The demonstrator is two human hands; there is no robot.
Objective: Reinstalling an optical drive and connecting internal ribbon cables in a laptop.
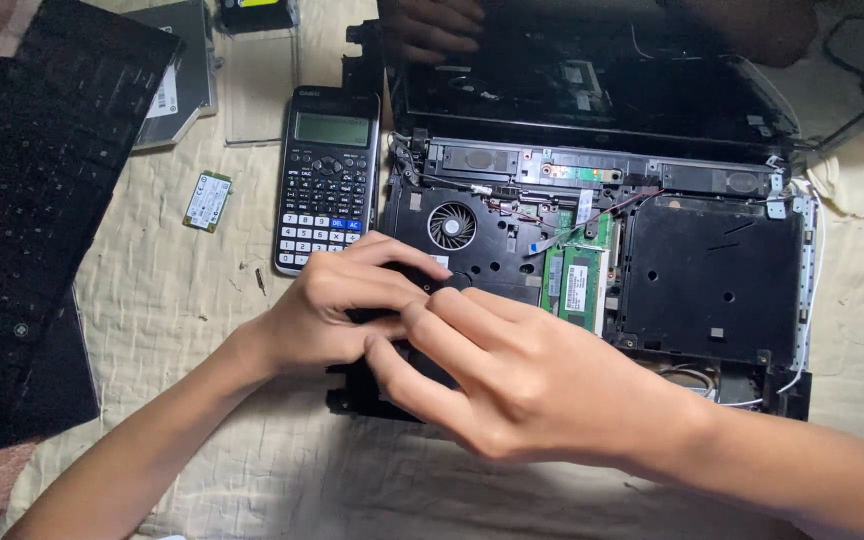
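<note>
Right hand [522, 385] over opened laptop [712, 270]

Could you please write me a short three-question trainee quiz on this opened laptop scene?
1. True or false: the calculator lies left of the opened laptop.
2. Which part sits just above the left hand? A) round fan B) a screwdriver C) a battery
3. Where does the small green card lie?

Key: 1 true. 2 A. 3 On the cloth, between the detached keyboard and the calculator. The right hand overlaps the left.
</note>
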